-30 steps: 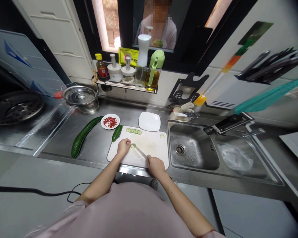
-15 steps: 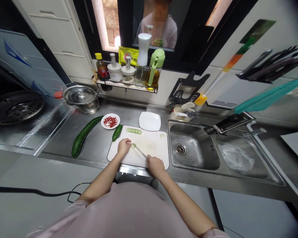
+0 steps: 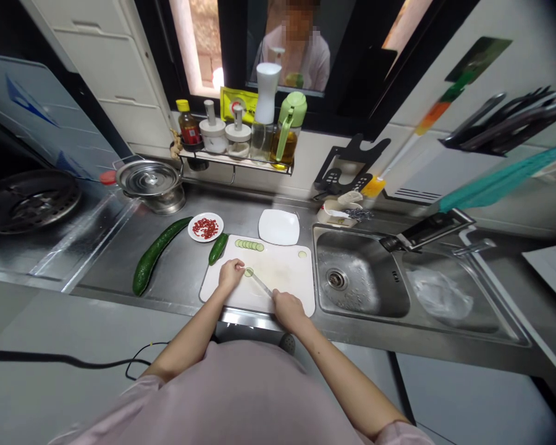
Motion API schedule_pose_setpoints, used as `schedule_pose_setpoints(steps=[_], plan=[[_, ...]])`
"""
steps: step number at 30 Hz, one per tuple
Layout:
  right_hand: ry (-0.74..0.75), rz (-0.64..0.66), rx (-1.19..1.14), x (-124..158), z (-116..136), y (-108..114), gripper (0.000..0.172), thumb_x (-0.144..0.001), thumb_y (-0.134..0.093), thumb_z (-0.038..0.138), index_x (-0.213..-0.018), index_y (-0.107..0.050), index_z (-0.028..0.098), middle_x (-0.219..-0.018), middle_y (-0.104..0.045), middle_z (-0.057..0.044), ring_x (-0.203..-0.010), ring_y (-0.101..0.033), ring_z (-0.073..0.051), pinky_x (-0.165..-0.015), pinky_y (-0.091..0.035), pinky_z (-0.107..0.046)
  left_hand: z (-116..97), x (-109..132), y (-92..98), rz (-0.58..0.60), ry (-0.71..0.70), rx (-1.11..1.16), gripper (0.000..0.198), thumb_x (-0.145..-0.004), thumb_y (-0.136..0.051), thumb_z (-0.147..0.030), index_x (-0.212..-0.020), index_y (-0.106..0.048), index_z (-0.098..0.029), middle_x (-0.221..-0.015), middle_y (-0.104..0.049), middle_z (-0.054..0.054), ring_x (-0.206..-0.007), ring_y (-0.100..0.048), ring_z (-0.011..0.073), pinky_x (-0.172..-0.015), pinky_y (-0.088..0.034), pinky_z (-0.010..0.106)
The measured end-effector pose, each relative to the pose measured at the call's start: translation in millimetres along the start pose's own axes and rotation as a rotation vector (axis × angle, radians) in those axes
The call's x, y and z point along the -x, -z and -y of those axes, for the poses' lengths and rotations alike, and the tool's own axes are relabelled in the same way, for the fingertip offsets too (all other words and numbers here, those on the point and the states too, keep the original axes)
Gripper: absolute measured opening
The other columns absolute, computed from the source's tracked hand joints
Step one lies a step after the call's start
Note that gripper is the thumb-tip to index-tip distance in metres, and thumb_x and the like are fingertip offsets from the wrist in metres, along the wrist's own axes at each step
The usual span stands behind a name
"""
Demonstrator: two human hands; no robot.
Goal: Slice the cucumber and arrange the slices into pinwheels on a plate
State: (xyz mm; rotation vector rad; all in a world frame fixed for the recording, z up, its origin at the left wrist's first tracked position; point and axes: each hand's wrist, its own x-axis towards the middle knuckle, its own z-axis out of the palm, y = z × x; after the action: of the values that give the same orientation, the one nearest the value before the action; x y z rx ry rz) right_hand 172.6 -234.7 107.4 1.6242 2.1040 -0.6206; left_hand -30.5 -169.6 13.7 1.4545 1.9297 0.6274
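Note:
Over the white cutting board (image 3: 282, 278), my right hand (image 3: 288, 309) grips a knife (image 3: 262, 284) by its handle, the blade pointing left. A cucumber slice (image 3: 249, 272) lies at the blade's tip. My left hand (image 3: 231, 274) is closed just left of that slice, its fingertips pinched on something small that I cannot make out. A row of cucumber slices (image 3: 249, 245) lies near the board's back edge. One more slice (image 3: 302, 254) sits at the back right corner. A short cucumber piece (image 3: 218, 248) rests at the board's back left corner.
A long cucumber (image 3: 155, 256) lies left of the board. Behind are a plate of red pieces (image 3: 206, 227) and a white square plate (image 3: 279, 227). To the right is the sink (image 3: 361, 272); a lidded pot (image 3: 152, 185) stands back left, beside a bottle shelf (image 3: 236, 159).
My right hand and the knife have shifted very slightly left. My left hand looks almost unchanged.

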Motion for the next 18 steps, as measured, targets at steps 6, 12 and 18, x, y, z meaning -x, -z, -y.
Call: schedule_pose_setpoints(steps=[6,12,18], plan=[[0.015,-0.014,0.009,0.2,0.1,2.3,0.031,-0.085,-0.042,0.006,-0.113,-0.055,0.013,-0.097,-0.068,-0.016,-0.097,-0.065,-0.024,-0.075,-0.045,-0.03,-1.1,1.2,0.7,0.006,-0.001,-0.008,0.016,-0.073,-0.063,-0.014,-0.086,-0.071,-0.019,-0.075,-0.066,0.0,-0.072,-0.059,0.0131,-0.068,-0.042,0.021],[0.014,-0.022,0.012,0.3,2.9,4.7,0.031,-0.086,-0.04,0.006,-0.113,-0.055,0.013,-0.098,-0.068,-0.017,-0.099,-0.065,-0.024,-0.076,-0.045,-0.03,-0.9,0.5,0.9,0.012,-0.001,-0.021,0.016,-0.073,-0.063,-0.015,-0.087,-0.071,-0.019,-0.075,-0.066,0.0,-0.073,-0.059,0.0133,-0.069,-0.042,0.022],[0.008,-0.002,0.008,0.3,3.3,7.3,0.029,-0.086,-0.043,0.008,-0.112,-0.055,0.013,-0.097,-0.068,-0.016,-0.098,-0.065,-0.024,-0.075,-0.044,-0.029,-0.9,0.6,1.0,0.011,-0.002,-0.024,0.016,-0.074,-0.063,-0.016,-0.087,-0.071,-0.019,-0.074,-0.065,0.0,-0.072,-0.058,0.013,-0.068,-0.041,0.022]])
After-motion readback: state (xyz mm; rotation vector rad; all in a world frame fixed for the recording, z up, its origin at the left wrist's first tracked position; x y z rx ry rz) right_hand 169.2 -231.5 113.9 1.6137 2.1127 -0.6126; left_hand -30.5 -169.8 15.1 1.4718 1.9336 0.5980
